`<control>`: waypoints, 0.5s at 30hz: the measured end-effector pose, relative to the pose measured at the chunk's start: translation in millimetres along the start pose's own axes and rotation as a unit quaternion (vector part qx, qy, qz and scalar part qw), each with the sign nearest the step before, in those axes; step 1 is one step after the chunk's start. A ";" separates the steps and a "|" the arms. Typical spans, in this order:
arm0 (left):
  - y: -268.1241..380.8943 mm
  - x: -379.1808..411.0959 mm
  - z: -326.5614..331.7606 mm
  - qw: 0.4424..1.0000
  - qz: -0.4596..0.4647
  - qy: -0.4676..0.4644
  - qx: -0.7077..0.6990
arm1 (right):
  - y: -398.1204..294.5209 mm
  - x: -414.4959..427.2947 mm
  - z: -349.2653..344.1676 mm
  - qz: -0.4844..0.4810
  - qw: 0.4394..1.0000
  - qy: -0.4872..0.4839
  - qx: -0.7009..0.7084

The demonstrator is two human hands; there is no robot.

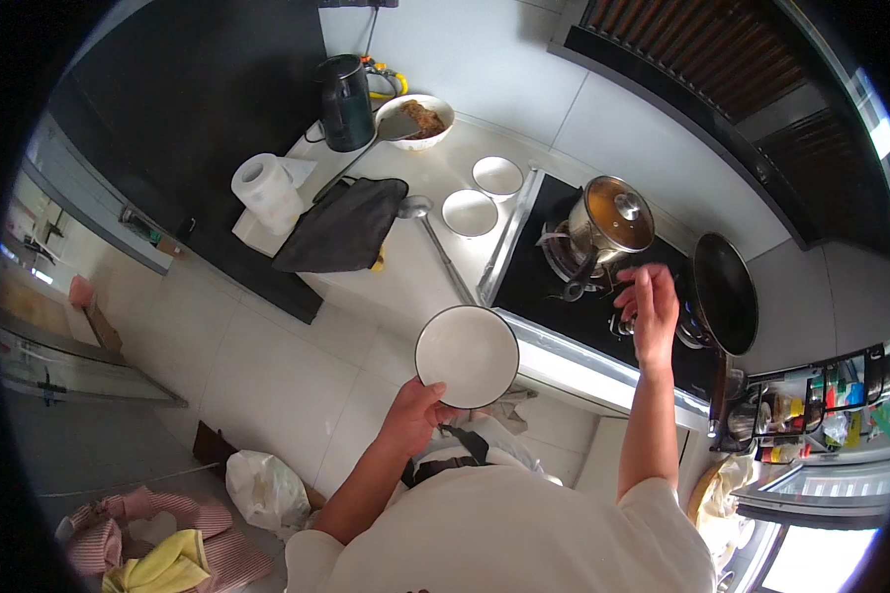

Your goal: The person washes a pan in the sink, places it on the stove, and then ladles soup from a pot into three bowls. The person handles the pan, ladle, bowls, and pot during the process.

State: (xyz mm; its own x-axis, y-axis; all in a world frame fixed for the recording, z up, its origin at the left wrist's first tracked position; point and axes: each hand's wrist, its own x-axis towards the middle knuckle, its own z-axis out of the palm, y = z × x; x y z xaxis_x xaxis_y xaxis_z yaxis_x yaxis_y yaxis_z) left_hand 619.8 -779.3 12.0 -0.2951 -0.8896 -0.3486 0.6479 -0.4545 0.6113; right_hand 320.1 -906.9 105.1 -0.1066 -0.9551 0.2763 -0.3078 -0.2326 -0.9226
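Observation:
My left hand [411, 416] grips the near rim of a white bowl [467, 356] with a dark edge, thumb over the rim; the bowl's inside looks empty. Over the front of a black gas hob [523, 278], my right hand [649, 311] hovers beside a burner knob [621, 325]. Its fingers are partly bent and apart, with nothing visible in them. Left of that hand, a steel saucepan [593, 233] with a glass lid [612, 210] sits on a burner, its black handle [580, 280] pointing towards me. To the right, a dark frying pan [725, 296] stands on the other burner.
Two white bowls [498, 176] [470, 213] and a metal ladle [445, 259] rest on the pale counter [341, 289]. Farther left are a dark cloth [348, 226], a paper roll [267, 193], an electric kettle [346, 104] and a food bowl [437, 137]. A spice rack [808, 404] stands right.

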 end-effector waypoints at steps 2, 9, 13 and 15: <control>-2.1 9.5 3.0 1.000 -0.002 0.006 0.003 | 7.4 26.4 -9.2 0.012 0.995 0.040 -0.085; -9.0 28.5 3.4 0.997 0.029 0.068 -0.007 | 109.6 129.0 -31.5 -0.121 0.936 0.091 -0.319; -24.8 23.6 -17.4 0.991 0.044 0.129 0.014 | 72.3 158.5 -0.8 -0.025 0.911 -0.044 -0.409; -23.9 33.8 -10.9 0.990 0.007 0.141 0.011 | 87.8 179.0 -18.0 -0.087 0.850 -0.143 -0.500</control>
State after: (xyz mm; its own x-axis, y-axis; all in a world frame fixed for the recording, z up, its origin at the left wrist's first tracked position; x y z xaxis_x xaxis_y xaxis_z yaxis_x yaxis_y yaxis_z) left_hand 602.0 -798.1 -22.1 -0.0768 -0.8487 -0.5233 0.6342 -0.4466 0.6311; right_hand 257.0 -1095.0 78.4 0.2133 -0.9609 0.1767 -0.9599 -0.2398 -0.1454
